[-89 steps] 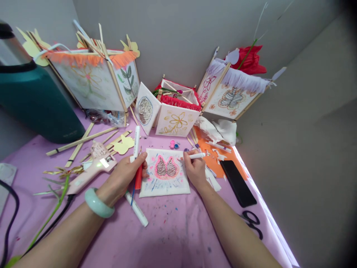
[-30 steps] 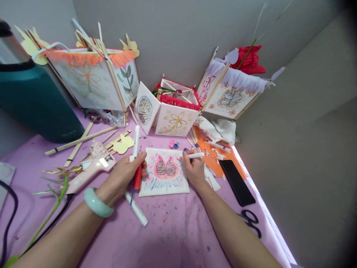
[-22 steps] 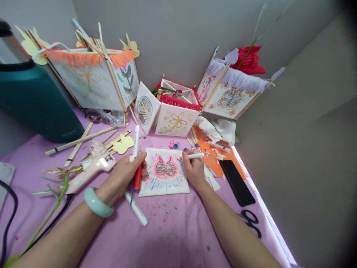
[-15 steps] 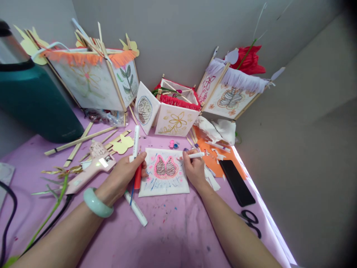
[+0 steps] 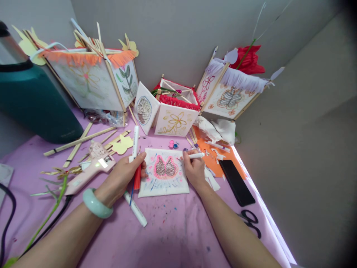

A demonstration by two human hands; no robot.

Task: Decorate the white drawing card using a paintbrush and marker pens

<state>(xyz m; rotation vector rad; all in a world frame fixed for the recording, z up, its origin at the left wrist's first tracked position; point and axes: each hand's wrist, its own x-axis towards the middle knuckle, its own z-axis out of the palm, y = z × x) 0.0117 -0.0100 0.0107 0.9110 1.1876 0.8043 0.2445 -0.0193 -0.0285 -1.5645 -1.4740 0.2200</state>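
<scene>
A white paper panel (image 5: 164, 186) with a pink and brown drawing lies on the purple table cover (image 5: 173, 230). My right hand (image 5: 194, 169) grips a white marker (image 5: 195, 155) with its tip at the panel's upper right edge. My left hand (image 5: 122, 176) rests at the panel's left edge, closed round a bundle of pens: a white marker (image 5: 135, 138) pointing up, a red one (image 5: 137, 178) and a thin blue one. Another white marker (image 5: 136, 210) lies under that hand. A pale green bangle (image 5: 96, 204) sits on my left wrist.
Three paper lanterns stand at the back: orange-fringed (image 5: 92, 78), red-fringed (image 5: 174, 111), white-fringed (image 5: 231, 93). A pink glue gun (image 5: 89, 171) and bamboo sticks (image 5: 80, 140) lie left. A teal container (image 5: 33, 100) stands far left. A black phone (image 5: 237, 182) and scissors (image 5: 252, 221) lie right.
Almost nothing differs: both hands stay on their pens at the panel, with only a slight shift of the view.
</scene>
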